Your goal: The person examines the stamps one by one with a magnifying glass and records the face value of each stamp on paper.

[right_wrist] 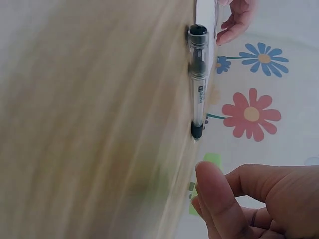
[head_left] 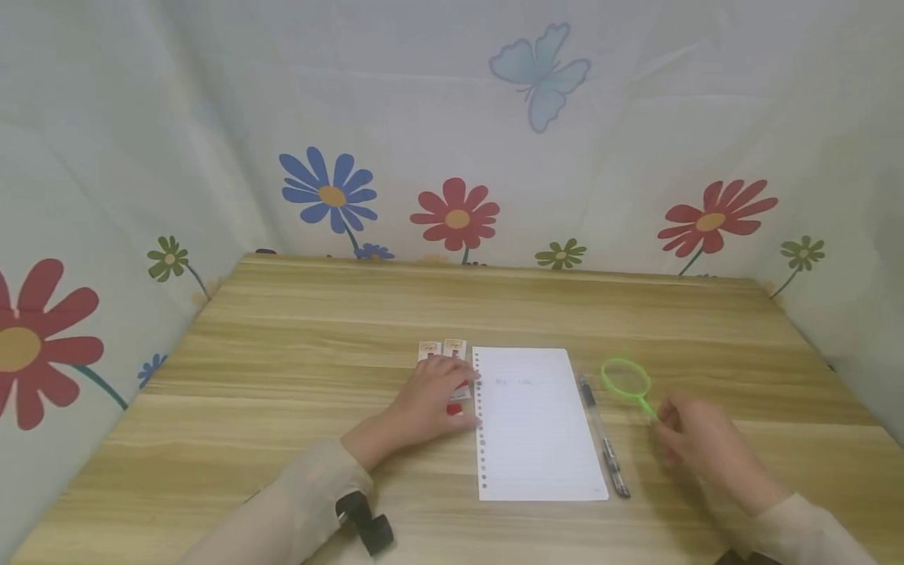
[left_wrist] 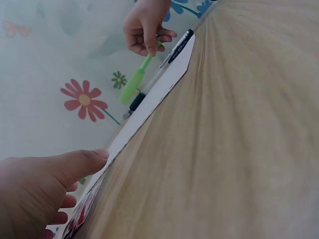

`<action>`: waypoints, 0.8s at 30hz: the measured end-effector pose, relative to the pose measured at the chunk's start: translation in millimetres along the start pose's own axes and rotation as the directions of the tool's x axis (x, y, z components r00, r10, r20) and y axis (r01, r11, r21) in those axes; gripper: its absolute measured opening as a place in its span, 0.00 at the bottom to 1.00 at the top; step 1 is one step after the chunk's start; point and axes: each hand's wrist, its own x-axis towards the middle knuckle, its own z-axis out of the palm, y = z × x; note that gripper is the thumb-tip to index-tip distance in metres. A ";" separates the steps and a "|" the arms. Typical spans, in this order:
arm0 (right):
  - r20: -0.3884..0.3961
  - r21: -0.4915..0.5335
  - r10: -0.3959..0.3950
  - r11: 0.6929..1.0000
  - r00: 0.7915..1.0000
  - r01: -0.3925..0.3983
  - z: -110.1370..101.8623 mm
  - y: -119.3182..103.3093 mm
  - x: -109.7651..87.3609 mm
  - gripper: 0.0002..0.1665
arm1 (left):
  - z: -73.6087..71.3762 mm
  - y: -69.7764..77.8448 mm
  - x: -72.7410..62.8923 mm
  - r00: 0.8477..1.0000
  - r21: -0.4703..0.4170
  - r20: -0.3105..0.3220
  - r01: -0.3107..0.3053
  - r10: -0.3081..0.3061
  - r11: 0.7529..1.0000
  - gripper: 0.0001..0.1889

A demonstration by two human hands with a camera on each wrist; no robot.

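Note:
A sheet of lined white paper with punched holes down its left side lies on the table. My left hand rests at that side, fingers spread, its thumb by the edge. Beneath and behind its fingers are small red-and-white cards, partly hidden. On the other side, my right hand pinches the handle end of a green magnifying glass, whose round head points away to the upper left. In the right wrist view, the curled fingers cover most of the handle. Whether the glass touches the table I cannot tell.
A clear pen with black ends lies along the paper's right edge, between it and the right hand. The wood-grain table ends at a flower-printed cloth at the back and sides. Faint writing shows near the paper's top.

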 end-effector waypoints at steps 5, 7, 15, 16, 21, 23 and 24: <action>0.004 0.002 0.014 1.000 1.000 -0.014 3.2 2.8 -1.4 0.06 | 2.4 -1.6 -0.7 1.000 -0.008 -0.009 -0.006 0.006 1.000 0.33; 0.011 0.002 0.025 1.000 1.000 -0.025 4.5 3.2 -1.9 0.06 | 3.4 -2.5 -1.0 1.000 -0.013 -0.017 -0.019 0.019 1.000 0.32; 0.068 -0.058 0.076 0.996 0.995 -0.073 9.2 4.0 -0.5 0.07 | 8.5 -8.6 -1.5 0.997 0.013 -0.040 -0.065 0.065 0.998 0.29; 0.063 -0.077 0.064 0.995 0.996 -0.059 9.9 4.7 -0.1 0.07 | 8.9 -9.0 -1.5 0.997 0.013 -0.040 -0.066 0.066 0.998 0.29; 0.058 -0.121 0.033 0.992 0.998 -0.026 14.7 9.0 0.5 0.09 | 9.7 -10.1 -1.0 0.998 0.019 -0.027 -0.065 0.065 0.998 0.29; 0.075 -0.108 0.044 0.993 0.996 -0.036 16.2 9.3 -0.4 0.09 | 9.8 -10.5 -0.9 0.998 0.025 -0.023 -0.064 0.064 0.998 0.30; 0.084 -0.098 0.054 0.994 0.995 -0.046 16.5 9.1 -0.8 0.09 | 9.8 -10.7 -0.9 0.998 0.026 -0.023 -0.066 0.066 0.998 0.30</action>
